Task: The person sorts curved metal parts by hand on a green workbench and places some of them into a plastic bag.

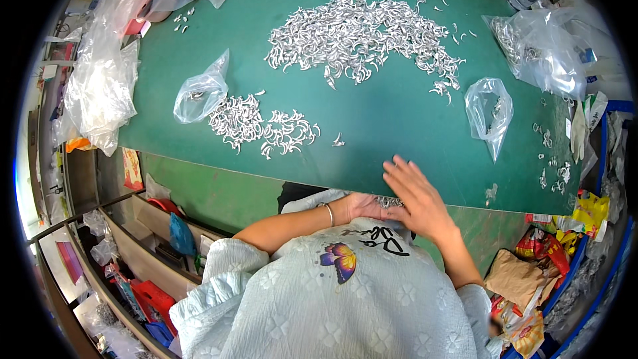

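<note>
Just below the table's near edge, my left hand (364, 206) is cupped, with a few small silvery metal pieces (391, 202) in its palm. My right hand (420, 196) lies over the edge beside it, its fingers stretched out flat. It partly hides the left fingers and the pieces there. Nearest on the green tabletop (372, 110) are a few loose curved metal pieces (339, 140). Farther left, two small heaps of curved metal pieces (235, 119) sit next to each other. A large heap of curved metal pieces (352, 33) spreads across the far middle.
A small clear bag (203, 93) stands by the left heaps, and another clear bag (490, 113) lies at the right. Bigger plastic bags (103, 93) crowd the left edge. Metal rings (563, 173) lie scattered at the right edge. Drawers (156, 246) stand below left.
</note>
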Action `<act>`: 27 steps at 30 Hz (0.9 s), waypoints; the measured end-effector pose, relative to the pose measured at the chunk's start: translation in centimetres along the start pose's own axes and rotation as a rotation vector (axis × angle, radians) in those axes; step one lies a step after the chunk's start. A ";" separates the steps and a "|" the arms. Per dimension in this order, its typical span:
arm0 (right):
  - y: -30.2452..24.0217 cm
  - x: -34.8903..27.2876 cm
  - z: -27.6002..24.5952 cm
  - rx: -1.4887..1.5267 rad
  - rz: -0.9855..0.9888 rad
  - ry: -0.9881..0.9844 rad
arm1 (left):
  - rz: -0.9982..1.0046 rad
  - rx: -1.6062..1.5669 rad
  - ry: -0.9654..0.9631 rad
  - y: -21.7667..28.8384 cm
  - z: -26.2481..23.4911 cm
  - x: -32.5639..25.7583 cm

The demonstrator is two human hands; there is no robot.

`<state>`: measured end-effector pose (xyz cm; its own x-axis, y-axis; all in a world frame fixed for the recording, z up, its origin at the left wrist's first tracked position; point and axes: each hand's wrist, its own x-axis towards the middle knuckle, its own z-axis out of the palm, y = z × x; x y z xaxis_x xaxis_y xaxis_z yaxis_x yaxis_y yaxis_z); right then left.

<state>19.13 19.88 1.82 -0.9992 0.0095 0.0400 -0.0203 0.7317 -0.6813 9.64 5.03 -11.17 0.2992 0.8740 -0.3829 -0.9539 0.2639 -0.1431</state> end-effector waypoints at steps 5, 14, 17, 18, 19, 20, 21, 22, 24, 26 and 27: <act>-1.3 -2.5 1.6 0.088 -0.113 -0.018 | 0.011 0.067 -0.038 -1.2 -2.7 1.0; 0.9 -2.5 -0.9 -0.090 -0.045 0.617 | -0.068 0.221 0.086 0.6 1.7 -1.9; 3.0 -1.8 -4.0 -0.275 0.240 0.908 | -0.056 0.422 0.181 1.6 3.5 -5.5; 4.0 -1.3 -5.1 -0.274 0.319 1.008 | -0.026 0.435 0.203 1.8 3.4 -6.6; 4.4 -0.6 -6.4 -0.326 0.396 1.006 | 0.010 0.444 0.227 1.9 3.2 -7.8; 5.0 -0.2 -7.1 -0.348 0.445 1.012 | 0.046 0.452 0.251 1.9 3.1 -9.0; 5.5 0.2 -7.6 -0.387 0.460 1.045 | 0.046 0.440 0.322 2.0 3.6 -10.1; 5.9 0.6 -8.1 -0.426 0.471 1.079 | 0.049 0.429 0.390 2.0 4.5 -11.3; 7.4 0.7 -8.8 -0.359 0.633 0.957 | 0.057 0.321 0.440 1.9 5.8 -12.2; 7.9 0.5 -9.0 -0.295 0.687 0.941 | 0.062 0.132 0.398 1.8 6.6 -12.5; 7.9 0.5 -9.0 -0.266 0.663 0.990 | 0.046 0.098 0.408 2.1 7.7 -12.2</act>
<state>18.79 31.81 3.08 -0.3519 0.8641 0.3600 0.6072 0.5034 -0.6148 3.81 -1.91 0.20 0.2226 0.6578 -0.7195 -0.9583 0.2833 -0.0374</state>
